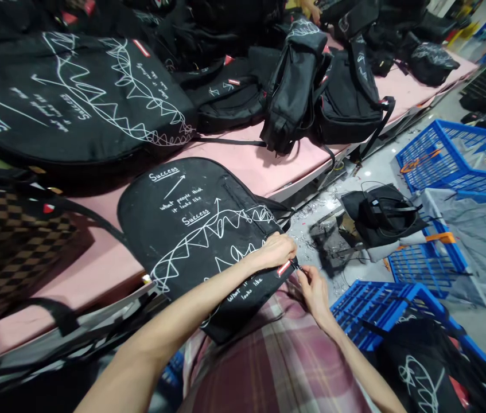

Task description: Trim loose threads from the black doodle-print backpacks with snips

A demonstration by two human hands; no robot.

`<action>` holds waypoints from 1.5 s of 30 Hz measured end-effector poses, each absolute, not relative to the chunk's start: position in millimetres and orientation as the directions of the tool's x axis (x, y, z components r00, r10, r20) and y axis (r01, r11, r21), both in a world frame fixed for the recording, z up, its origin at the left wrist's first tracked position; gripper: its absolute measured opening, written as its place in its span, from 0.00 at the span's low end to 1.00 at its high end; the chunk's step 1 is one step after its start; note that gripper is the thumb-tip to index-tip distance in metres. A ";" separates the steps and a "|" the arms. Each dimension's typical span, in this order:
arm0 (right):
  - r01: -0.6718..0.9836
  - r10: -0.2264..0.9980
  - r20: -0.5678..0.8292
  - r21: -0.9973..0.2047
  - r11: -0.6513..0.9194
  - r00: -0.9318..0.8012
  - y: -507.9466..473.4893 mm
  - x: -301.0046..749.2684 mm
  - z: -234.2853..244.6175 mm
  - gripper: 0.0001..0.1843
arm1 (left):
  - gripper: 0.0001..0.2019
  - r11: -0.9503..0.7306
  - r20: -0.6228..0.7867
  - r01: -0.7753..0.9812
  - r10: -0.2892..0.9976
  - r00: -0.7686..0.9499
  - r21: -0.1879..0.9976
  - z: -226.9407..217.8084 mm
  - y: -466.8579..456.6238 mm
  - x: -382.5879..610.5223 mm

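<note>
A black backpack (191,229) with white "Success" lettering and scribbled lines lies tilted between the pink table and my lap. My left hand (278,250) is closed at its right edge, just above a red label (284,268), fingers pinching the fabric. Close by, my right hand (313,285) has its thumb and fingers pinched together at the backpack's corner. A small dark piece shows at those fingertips; whether it is a tool or part of the bag, I cannot tell.
More black backpacks (96,97) are heaped along the pink table (286,166). A brown-and-black checkered bag (14,241) is at the left. Blue crates (458,152) stand on the littered floor to the right, beside a stool with a black bag (380,215). Another person's hand (311,10) appears at the back.
</note>
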State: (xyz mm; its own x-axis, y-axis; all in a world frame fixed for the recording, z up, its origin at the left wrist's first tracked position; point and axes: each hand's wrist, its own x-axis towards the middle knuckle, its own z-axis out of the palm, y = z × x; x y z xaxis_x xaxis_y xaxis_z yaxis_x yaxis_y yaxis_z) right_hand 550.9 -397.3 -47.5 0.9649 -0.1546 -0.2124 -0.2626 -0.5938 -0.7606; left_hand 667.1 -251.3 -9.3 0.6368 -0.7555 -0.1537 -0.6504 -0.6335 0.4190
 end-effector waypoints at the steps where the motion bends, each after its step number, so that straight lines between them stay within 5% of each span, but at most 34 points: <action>1: -0.251 -0.151 -0.201 -0.742 -0.622 0.968 -395.4 550.7 -46.7 0.16 | 0.09 -0.636 -0.150 -0.650 -0.753 0.640 0.416 -9.6 -251.8 666.9; 5: -0.209 -0.125 -0.168 -0.739 -0.640 0.978 -395.7 552.5 -51.8 0.15 | 0.10 -0.662 -0.123 -0.627 -0.722 0.681 0.411 -11.5 -251.9 668.3; 11: -0.222 -0.171 -0.175 -0.923 -0.315 0.970 -438.5 571.4 -77.9 0.19 | 0.23 -0.703 0.092 -0.506 -0.538 0.838 0.500 -13.5 -231.4 638.0; 17: 0.017 0.184 -0.080 -0.883 -0.469 0.980 -472.9 603.7 -91.6 0.15 | 0.12 -0.700 0.210 -0.535 -0.500 0.840 0.473 -29.3 -213.7 573.5; 23: 0.340 0.447 0.155 -0.864 -0.371 0.881 -472.9 639.1 -95.6 0.11 | 0.07 -0.781 0.239 -0.516 -0.458 0.856 0.352 -38.3 -219.0 567.1; 35: 0.575 0.654 0.320 -0.789 -0.218 0.686 -460.8 667.4 -94.7 0.12 | 0.09 -0.817 0.271 -0.370 -0.272 0.923 0.441 -41.9 -228.0 555.1; 45: 0.635 0.690 0.360 -0.750 -0.187 0.628 -457.7 668.2 -91.1 0.14 | 0.09 -0.811 0.323 -0.365 -0.230 0.918 0.458 -45.0 -228.6 549.3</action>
State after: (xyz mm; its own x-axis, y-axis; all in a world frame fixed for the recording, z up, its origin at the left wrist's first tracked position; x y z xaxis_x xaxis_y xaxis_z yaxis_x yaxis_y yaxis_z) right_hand 668.2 -457.7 -91.1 0.6278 0.6900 0.3602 0.6351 -0.1865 -0.7496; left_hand 549.3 -228.6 -45.0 0.9178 -0.2304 0.3234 -0.3648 -0.8107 0.4578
